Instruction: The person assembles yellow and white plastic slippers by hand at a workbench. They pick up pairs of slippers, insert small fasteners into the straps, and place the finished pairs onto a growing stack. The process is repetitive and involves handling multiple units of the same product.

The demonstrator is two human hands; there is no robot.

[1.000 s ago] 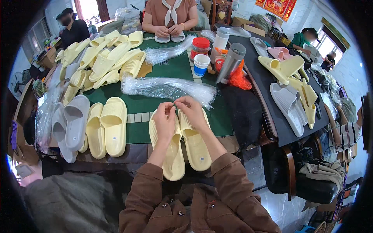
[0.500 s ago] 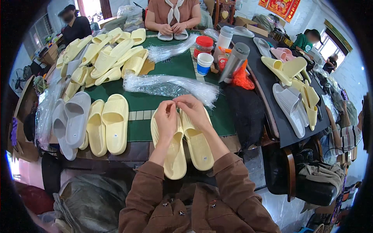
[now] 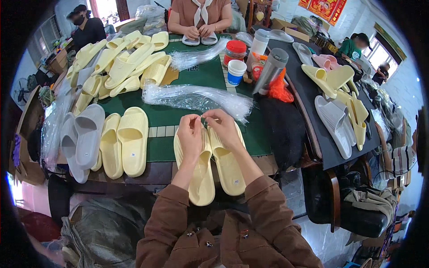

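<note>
A pair of pale yellow slide slippers [image 3: 201, 185] lies side by side at the table's near edge, toes pointing away from me. Over their toe ends, my left hand [image 3: 190, 134] and my right hand [image 3: 222, 130] both pinch with thumb and fingers, the fingertips almost meeting. Whatever sits between them is too small to make out. My wrists and forearms cover part of both slippers' straps. Just beyond my fingers lies a bundle of clear plastic strands [image 3: 201, 98] on the green mat [image 3: 163, 154].
To the left stand yellow slippers [image 3: 132, 143] and grey slippers [image 3: 89, 136], with a yellow slipper heap [image 3: 129, 67] behind. A paper cup [image 3: 235, 73], red-lidded jar [image 3: 235, 51] and steel flask [image 3: 272, 69] stand right of centre. Across the table, a person's hands [image 3: 199, 32] touch grey slippers.
My fingertips have drawn slightly apart, the left hand shifting a little leftward. The slippers under my hands stay in place.
</note>
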